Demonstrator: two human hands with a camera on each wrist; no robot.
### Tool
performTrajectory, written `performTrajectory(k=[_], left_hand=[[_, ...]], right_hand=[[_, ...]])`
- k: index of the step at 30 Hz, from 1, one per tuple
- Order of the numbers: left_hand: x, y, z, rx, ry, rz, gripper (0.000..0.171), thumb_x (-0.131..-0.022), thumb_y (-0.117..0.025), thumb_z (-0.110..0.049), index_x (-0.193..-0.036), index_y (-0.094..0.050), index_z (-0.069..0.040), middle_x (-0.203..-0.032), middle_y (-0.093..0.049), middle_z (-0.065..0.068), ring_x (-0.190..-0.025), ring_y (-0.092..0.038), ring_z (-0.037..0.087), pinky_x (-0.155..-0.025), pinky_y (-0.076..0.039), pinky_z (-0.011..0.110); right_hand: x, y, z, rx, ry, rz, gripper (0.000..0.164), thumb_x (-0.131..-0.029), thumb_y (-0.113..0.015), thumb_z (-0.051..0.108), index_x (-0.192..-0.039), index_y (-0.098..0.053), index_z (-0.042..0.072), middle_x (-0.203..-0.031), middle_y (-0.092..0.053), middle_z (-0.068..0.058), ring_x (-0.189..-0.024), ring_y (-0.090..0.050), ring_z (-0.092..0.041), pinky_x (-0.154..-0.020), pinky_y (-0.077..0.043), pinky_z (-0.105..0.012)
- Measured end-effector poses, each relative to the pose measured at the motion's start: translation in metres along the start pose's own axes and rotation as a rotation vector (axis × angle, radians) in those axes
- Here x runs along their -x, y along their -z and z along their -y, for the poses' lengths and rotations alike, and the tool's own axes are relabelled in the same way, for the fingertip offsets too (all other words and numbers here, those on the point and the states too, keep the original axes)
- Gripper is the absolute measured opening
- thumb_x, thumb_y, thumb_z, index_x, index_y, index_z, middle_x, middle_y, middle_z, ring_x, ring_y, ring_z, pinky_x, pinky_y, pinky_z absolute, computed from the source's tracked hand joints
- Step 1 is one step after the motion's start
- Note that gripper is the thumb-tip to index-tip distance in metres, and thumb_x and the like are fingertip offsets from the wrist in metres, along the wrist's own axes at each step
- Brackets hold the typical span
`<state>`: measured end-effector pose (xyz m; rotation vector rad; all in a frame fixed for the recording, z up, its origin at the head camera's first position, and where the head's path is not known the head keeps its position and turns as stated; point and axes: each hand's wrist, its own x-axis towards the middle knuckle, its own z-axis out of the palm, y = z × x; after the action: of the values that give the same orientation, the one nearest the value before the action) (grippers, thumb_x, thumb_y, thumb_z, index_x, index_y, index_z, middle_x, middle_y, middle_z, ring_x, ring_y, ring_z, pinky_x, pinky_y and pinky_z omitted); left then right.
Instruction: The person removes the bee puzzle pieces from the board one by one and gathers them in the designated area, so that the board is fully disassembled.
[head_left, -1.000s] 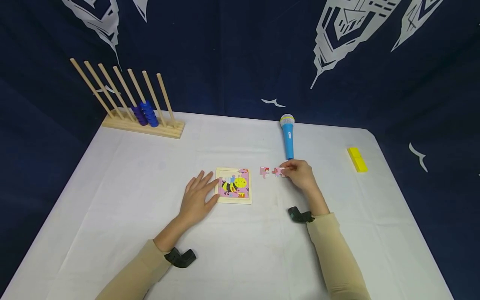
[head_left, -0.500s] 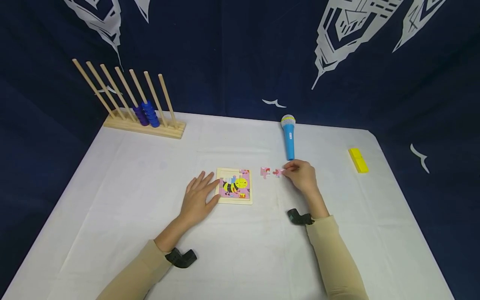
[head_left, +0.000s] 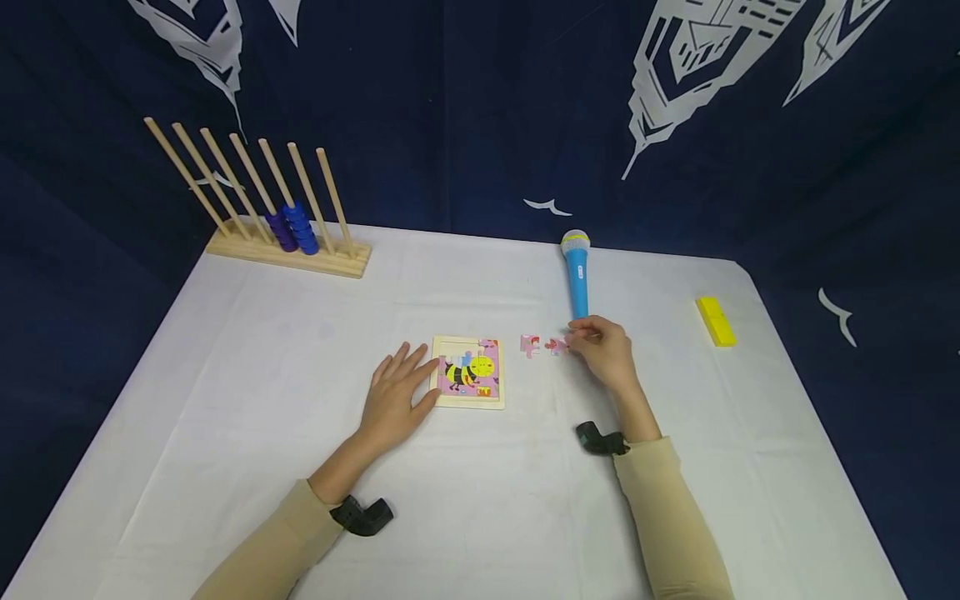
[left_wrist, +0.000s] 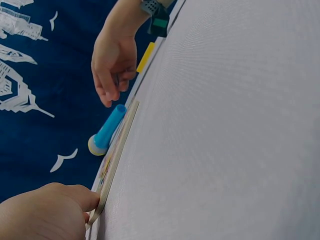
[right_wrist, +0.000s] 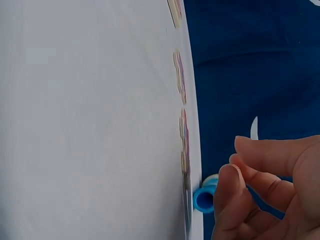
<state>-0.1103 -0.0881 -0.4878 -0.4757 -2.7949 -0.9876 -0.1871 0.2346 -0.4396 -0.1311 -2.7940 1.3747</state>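
Observation:
My left hand (head_left: 397,396) rests with spread fingers at the left edge of a wooden puzzle tray (head_left: 468,402); its thumb and forefinger touch the rim. Inside the tray is a partly filled bee picture (head_left: 468,371) on pink, with bare wood along the top. Two loose pink puzzle pieces lie right of it, one on the left (head_left: 529,345) and one on the right (head_left: 555,345). My right hand (head_left: 602,350) hovers above the right-hand piece and partly covers it. In the right wrist view its fingers (right_wrist: 231,182) are loosely bent, with nothing visible between them.
A blue toy microphone (head_left: 577,279) lies just beyond my right hand. A yellow block (head_left: 716,322) sits at the far right. At the back left stands a wooden peg rack (head_left: 330,262) with purple and blue beads. Dark patterned cloth hangs behind the white table (head_left: 480,500).
The right hand's fingers have come slightly away from the right-hand puzzle piece, and the hand has lifted a little. The left hand stays on the tray's edge.

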Motion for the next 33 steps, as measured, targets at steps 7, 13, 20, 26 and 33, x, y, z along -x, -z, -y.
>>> performTrajectory(k=[7,13,20,26,33], left_hand=[[0.0,0.0,0.0,-0.006,-0.002,-0.004,0.046,-0.091,-0.067,-0.022,-0.134,-0.06,-0.006,-0.15,-0.045,0.018,-0.147,-0.027,0.037,-0.118,-0.016,0.056],[0.0,0.001,0.0,-0.005,-0.005,-0.006,0.046,-0.091,-0.067,-0.021,-0.134,-0.06,-0.007,-0.15,-0.045,0.018,-0.147,-0.027,0.037,-0.118,-0.016,0.056],[-0.001,0.0,0.0,-0.011,-0.005,-0.007,0.046,-0.091,-0.066,-0.021,-0.134,-0.06,-0.007,-0.149,-0.045,0.018,-0.147,-0.028,0.037,-0.118,-0.017,0.056],[-0.001,-0.001,0.001,-0.01,-0.006,-0.001,0.045,-0.092,-0.065,-0.022,-0.134,-0.059,-0.008,-0.15,-0.045,0.017,-0.147,-0.027,0.037,-0.118,-0.017,0.056],[0.0,0.0,0.001,-0.015,-0.007,-0.007,0.045,-0.092,-0.066,-0.022,-0.134,-0.06,-0.008,-0.15,-0.045,0.017,-0.147,-0.028,0.037,-0.118,-0.018,0.056]], right_hand=[[0.007,-0.019,0.018,-0.037,0.083,0.056,0.025,-0.089,-0.068,0.006,-0.113,-0.067,-0.001,-0.096,-0.063,-0.016,-0.068,-0.058,-0.011,-0.059,-0.048,-0.017],[0.013,-0.042,0.035,-0.054,0.13,0.112,0.027,-0.088,-0.071,0.009,-0.114,-0.067,0.003,-0.098,-0.062,-0.012,-0.069,-0.053,-0.015,-0.057,-0.047,-0.019],[0.018,-0.062,0.053,-0.053,0.194,0.155,0.033,-0.084,-0.074,0.007,-0.116,-0.067,0.006,-0.104,-0.061,-0.013,-0.073,-0.05,-0.018,-0.06,-0.043,-0.022],[0.019,-0.072,0.057,-0.025,0.212,0.17,0.033,-0.084,-0.073,0.004,-0.117,-0.067,0.007,-0.106,-0.061,-0.013,-0.072,-0.053,-0.018,-0.063,-0.043,-0.023],[0.02,-0.076,0.056,-0.035,0.206,0.168,0.032,-0.083,-0.072,0.001,-0.115,-0.067,0.004,-0.106,-0.061,-0.015,-0.069,-0.052,-0.017,-0.061,-0.042,-0.022]])
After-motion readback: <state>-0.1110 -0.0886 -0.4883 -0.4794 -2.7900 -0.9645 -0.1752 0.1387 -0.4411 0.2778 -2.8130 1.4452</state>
